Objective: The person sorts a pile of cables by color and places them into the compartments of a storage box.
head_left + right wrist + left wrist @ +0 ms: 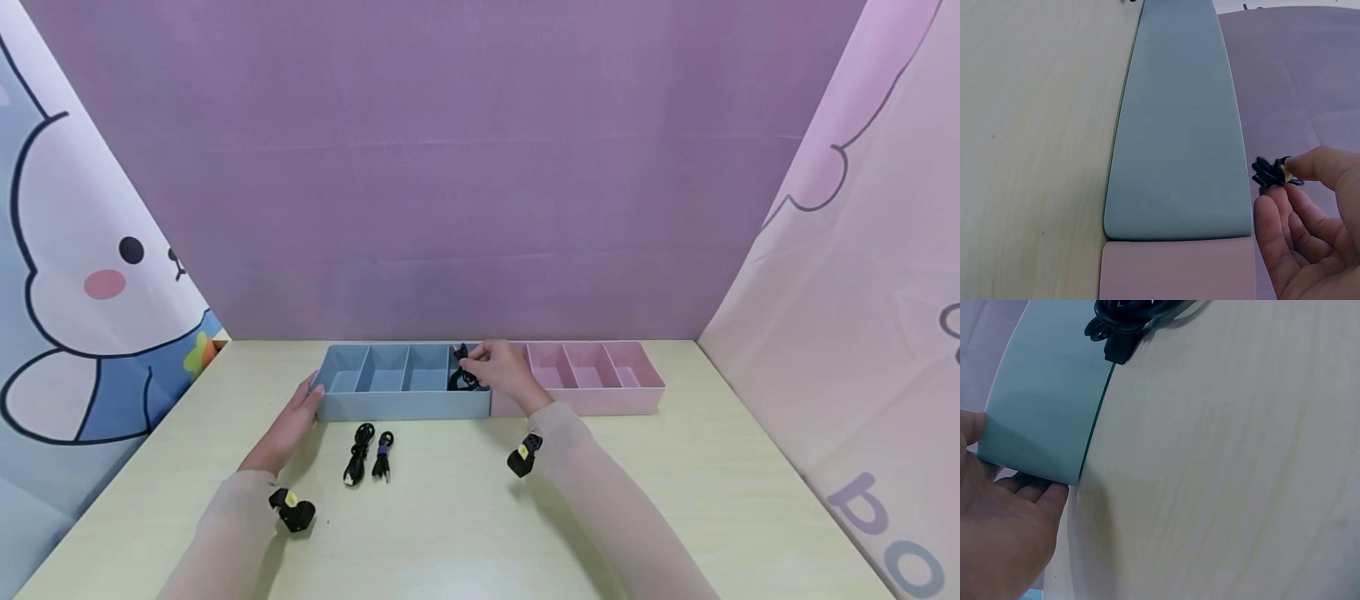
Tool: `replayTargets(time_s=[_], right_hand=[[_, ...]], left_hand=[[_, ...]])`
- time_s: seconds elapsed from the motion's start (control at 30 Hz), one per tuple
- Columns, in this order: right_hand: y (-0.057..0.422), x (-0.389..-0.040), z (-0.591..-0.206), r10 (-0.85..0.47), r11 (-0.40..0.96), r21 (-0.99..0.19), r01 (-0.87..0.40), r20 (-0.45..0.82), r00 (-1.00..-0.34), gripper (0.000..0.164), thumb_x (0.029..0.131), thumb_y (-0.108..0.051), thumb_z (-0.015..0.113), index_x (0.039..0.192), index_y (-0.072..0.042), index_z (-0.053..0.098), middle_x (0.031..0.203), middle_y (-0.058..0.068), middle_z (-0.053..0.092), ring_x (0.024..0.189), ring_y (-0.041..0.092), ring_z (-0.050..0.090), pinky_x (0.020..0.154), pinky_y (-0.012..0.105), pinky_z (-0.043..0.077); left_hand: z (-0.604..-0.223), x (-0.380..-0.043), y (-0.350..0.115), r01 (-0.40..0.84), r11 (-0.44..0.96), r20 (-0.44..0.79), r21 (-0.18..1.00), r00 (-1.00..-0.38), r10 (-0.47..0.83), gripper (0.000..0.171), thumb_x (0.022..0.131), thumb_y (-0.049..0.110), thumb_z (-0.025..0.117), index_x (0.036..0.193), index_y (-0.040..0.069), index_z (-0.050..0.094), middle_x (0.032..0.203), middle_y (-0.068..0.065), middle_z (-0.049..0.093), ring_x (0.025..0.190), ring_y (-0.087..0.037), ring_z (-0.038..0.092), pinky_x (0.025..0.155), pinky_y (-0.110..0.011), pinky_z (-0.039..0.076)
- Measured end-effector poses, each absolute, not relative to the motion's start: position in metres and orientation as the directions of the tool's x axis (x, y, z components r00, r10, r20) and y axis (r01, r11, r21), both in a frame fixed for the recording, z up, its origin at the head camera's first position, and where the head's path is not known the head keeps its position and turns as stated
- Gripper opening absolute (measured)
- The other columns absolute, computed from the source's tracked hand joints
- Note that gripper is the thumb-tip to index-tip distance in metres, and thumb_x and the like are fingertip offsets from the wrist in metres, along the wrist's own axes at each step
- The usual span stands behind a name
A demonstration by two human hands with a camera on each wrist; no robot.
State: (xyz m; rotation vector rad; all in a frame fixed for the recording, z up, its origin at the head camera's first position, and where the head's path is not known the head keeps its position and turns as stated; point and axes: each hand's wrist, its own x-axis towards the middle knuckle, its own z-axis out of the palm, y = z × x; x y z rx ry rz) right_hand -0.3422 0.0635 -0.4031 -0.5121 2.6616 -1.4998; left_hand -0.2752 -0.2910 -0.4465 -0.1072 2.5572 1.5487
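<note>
My right hand (pixel 504 369) is over the right end of the blue divided box (pixel 405 406). Its thumb and fingers pinch a bundled black cable (pixel 1272 172) with a bit of yellow on it. Black cable loops show at the rightmost blue compartment, partly behind the fingers. At the box's left end, my left hand (pixel 294 419) grips the corner, thumb at the top rim and fingers against the end wall. Two more tied cables lie on the table in front of the box: a larger black cable (pixel 359 454) and a smaller black cable (pixel 382 457) with a purple tie.
A pink divided box (pixel 585 403) stands end to end with the blue one, on its right. Both are near the back edge of the pale wooden table (pixel 420 533). Behind rises a purple cloth backdrop (pixel 465 183), with printed cloth panels on either side.
</note>
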Motion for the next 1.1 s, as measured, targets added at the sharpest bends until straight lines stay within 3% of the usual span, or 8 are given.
replayTargets(time_s=[0.23, 0.47, 0.6, 1.1], right_hand=[[0.065, -0.341, -0.403, -0.323, 0.465, -0.845, -0.266, 0.118, -0.939, 0.022, 0.099, -0.023, 0.067, 0.108, -0.004, 0.071, 0.100, 0.019, 0.070, 0.085, 0.036, 0.069, 0.077, 0.044, 0.060], [0.065, -0.336, -0.400, -0.340, 0.451, -0.842, -0.295, 0.143, -0.929, 0.021, 0.098, -0.023, 0.067, 0.108, -0.005, 0.072, 0.091, 0.009, 0.069, 0.085, 0.039, 0.068, 0.076, 0.048, 0.059], [0.065, -0.335, -0.399, -0.355, 0.447, -0.839, -0.310, 0.152, -0.922, 0.021, 0.099, -0.025, 0.067, 0.108, -0.006, 0.072, 0.096, 0.013, 0.070, 0.085, 0.041, 0.067, 0.076, 0.049, 0.059], [0.057, -0.329, -0.396, -0.391, 0.486, -0.808, -0.333, 0.140, -0.910, 0.019, 0.099, -0.028, 0.067, 0.107, -0.013, 0.074, 0.098, 0.014, 0.072, 0.079, 0.030, 0.069, 0.071, 0.041, 0.059]], left_hand=[[-0.447, -0.274, -0.291, -0.130, 0.468, -0.153, 0.874, -0.988, 0.011, 0.070, 0.109, 0.050, 0.019, 0.160, 0.014, -0.013, 0.164, -0.020, -0.013, 0.148, -0.044, -0.014, 0.113, -0.070, -0.005], [-0.448, -0.274, -0.291, -0.127, 0.469, -0.150, 0.874, -0.989, 0.011, 0.070, 0.109, 0.049, 0.018, 0.160, 0.013, -0.012, 0.164, -0.021, -0.013, 0.148, -0.045, -0.014, 0.114, -0.069, -0.004], [-0.448, -0.275, -0.291, -0.127, 0.463, -0.148, 0.877, -0.989, 0.009, 0.070, 0.109, 0.049, 0.019, 0.160, 0.013, -0.012, 0.164, -0.021, -0.013, 0.148, -0.045, -0.014, 0.114, -0.069, -0.004], [-0.447, -0.273, -0.290, -0.135, 0.466, -0.158, 0.874, -0.987, 0.010, 0.075, 0.106, 0.057, 0.018, 0.160, 0.015, -0.013, 0.164, -0.020, -0.014, 0.147, -0.045, -0.014, 0.113, -0.070, -0.004]])
